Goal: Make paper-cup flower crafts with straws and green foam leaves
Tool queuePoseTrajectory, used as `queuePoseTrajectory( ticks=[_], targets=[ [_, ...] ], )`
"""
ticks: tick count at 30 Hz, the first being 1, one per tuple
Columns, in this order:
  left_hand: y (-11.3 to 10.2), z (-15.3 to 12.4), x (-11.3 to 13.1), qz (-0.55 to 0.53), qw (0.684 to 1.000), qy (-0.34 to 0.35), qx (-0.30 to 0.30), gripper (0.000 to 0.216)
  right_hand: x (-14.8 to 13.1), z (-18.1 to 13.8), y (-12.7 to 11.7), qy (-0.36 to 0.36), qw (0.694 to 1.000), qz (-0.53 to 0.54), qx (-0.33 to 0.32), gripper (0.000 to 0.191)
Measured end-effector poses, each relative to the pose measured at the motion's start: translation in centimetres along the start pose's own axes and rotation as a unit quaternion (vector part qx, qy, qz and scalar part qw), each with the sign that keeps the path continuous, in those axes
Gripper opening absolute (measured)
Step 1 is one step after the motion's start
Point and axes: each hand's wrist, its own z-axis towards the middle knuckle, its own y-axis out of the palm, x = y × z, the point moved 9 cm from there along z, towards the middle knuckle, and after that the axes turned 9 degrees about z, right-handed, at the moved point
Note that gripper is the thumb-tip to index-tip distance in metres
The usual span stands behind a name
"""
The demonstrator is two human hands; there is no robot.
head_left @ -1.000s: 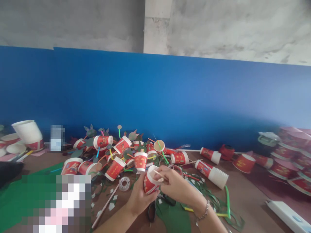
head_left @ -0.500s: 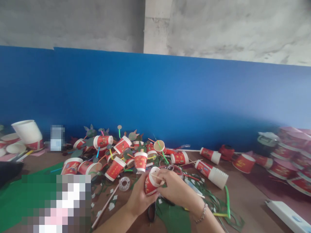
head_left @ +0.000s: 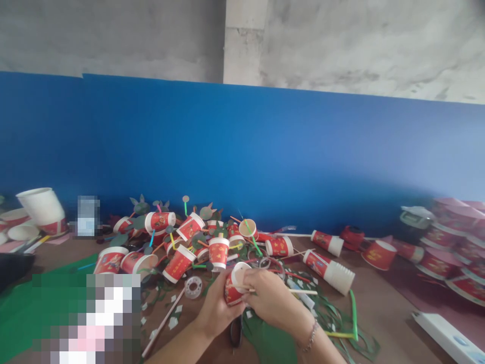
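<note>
My left hand (head_left: 216,307) is wrapped round a red paper cup (head_left: 232,292) with a white rim, its mouth tilted up toward my right hand. My right hand (head_left: 270,296) is closed on a thin pale wooden stick (head_left: 303,291). One end of the stick is at the cup's mouth and the other sticks out past the back of the hand. My right fingers are at the cup's rim and hide part of its inside. Below the hands lie dark-handled scissors (head_left: 236,332) and a green paper sheet (head_left: 275,341).
Red paper cups with coloured straws, such as this upright cup (head_left: 219,253), are heaped behind my hands. A tape roll (head_left: 193,287) lies left. Nested cups (head_left: 329,272) and green paper strips (head_left: 335,316) lie right. A white box (head_left: 450,338) sits front right. A blue partition (head_left: 242,151) stands behind.
The stick in my right hand has swung nearly level, its outer end rising into view. My right hand has turned slightly over the cup's mouth. My left hand keeps its hold.
</note>
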Motion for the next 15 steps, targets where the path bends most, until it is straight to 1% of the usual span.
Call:
queuePoseTrajectory(
  ticks=[3,7,10,15],
  targets=[
    [-0.09,0.06,-0.05,-0.004,1.0,0.002,0.004,0.051,0.08,0.04,0.0,0.008,1.0,-0.007,-0.003,0.016],
    [-0.42,0.11,0.0,0.005,1.0,0.001,0.019,0.05,-0.51,0.02,-0.53,-0.017,0.999,0.029,0.01,0.014],
    [-0.37,0.13,0.21,0.004,1.0,0.004,0.015,0.052,-0.7,-0.04,-0.65,-0.025,0.998,0.049,0.015,0.015],
    [-0.37,0.13,0.33,0.01,1.0,0.003,0.015,0.053,-0.69,-0.09,-0.57,-0.024,0.998,0.055,0.026,0.017]
  ],
)
